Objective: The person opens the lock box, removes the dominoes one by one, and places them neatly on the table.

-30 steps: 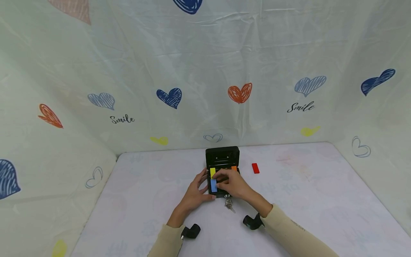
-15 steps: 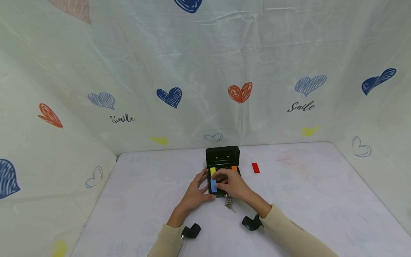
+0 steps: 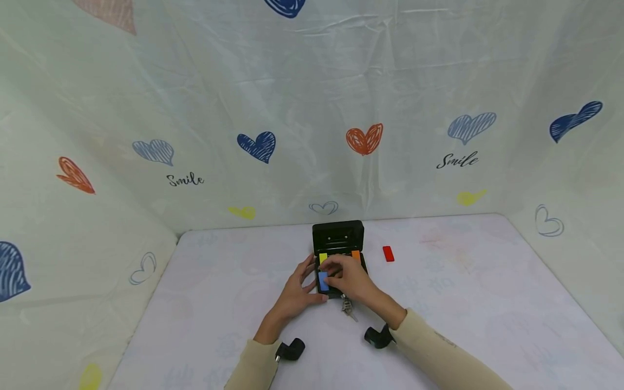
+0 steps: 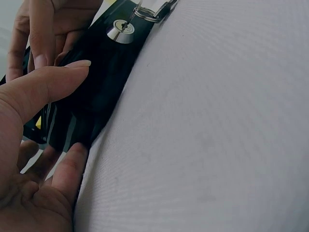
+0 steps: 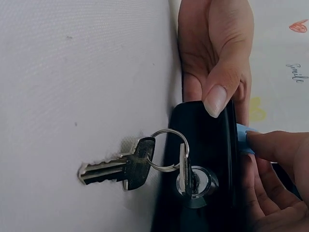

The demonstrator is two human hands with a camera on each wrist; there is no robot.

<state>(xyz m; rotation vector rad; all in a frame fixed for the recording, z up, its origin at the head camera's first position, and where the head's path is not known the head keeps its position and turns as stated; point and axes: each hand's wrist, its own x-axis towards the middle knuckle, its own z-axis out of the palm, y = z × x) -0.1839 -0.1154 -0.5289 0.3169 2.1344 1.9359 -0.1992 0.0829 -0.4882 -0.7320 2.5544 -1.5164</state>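
Observation:
A small black cash box (image 3: 338, 236) stands with its lid raised, a lock on its front. My left hand (image 3: 294, 293) holds its left front corner, the thumb on the front and the fingers along the side. Over the box, my right hand (image 3: 355, 279) pinches a blue block (image 3: 323, 281); in the right wrist view the thumb presses the blue block (image 5: 245, 138) just above the rim. A yellow block (image 3: 323, 257) lies behind the fingers, partly covered by them. An orange block (image 3: 356, 254) shows at the back right inside the box.
Keys (image 3: 347, 307) hang on a ring from the lock (image 5: 197, 182) at the box's front. A red block (image 3: 388, 253) lies on the white tabletop (image 3: 219, 265) to the right. Behind the table hangs a pale curtain (image 3: 302, 97) with printed hearts.
My right hand has shifted slightly left, and the blue block's near end has moved a little left with it. The left hand keeps its hold on the box.

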